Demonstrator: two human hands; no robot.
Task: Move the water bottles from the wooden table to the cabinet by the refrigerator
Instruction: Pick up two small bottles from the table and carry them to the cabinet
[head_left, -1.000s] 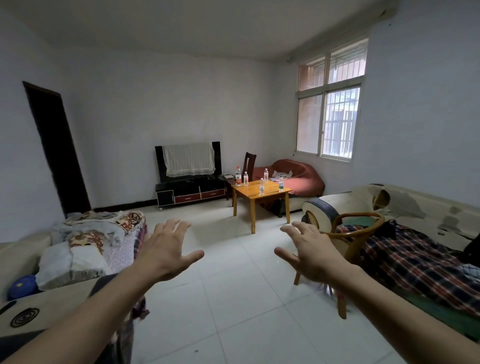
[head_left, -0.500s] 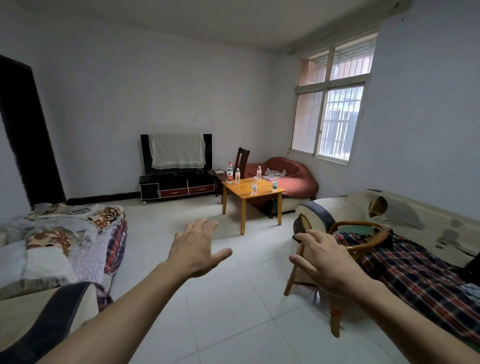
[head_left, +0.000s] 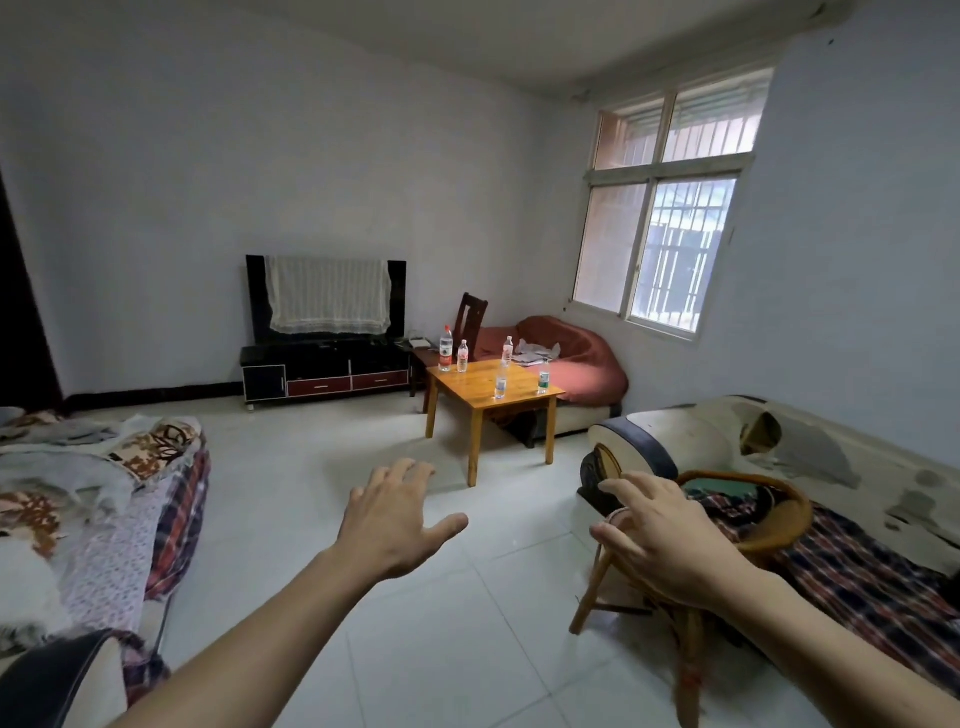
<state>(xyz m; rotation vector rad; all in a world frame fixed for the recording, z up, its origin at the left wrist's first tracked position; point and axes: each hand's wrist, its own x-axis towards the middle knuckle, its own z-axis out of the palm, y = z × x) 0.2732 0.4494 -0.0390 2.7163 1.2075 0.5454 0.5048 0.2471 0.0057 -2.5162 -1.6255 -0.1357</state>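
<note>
**Empty-handed, with the bottles across the room**

The left hand and right hand reach forward with fingers spread and relaxed, holding nothing; held out like this, they look ready for the pickup rather than engaged in it. Just past the right hand, at about 4 o'clock, stands a rattan chair.

Well beyond the hands, at roughly 12 to 1 o'clock, stands the wooden table, with five water bottles upright on its top: a tall red-labelled bottle and a smaller red-labelled bottle at the far left corner, one bottle at the far edge, a clear bottle near the middle and a green-labelled bottle toward the right. They stand apart, so each can probably be gripped singly.

Neither cabinet nor refrigerator is in view, so no bottle has been moved yet, by my reading.
</note>
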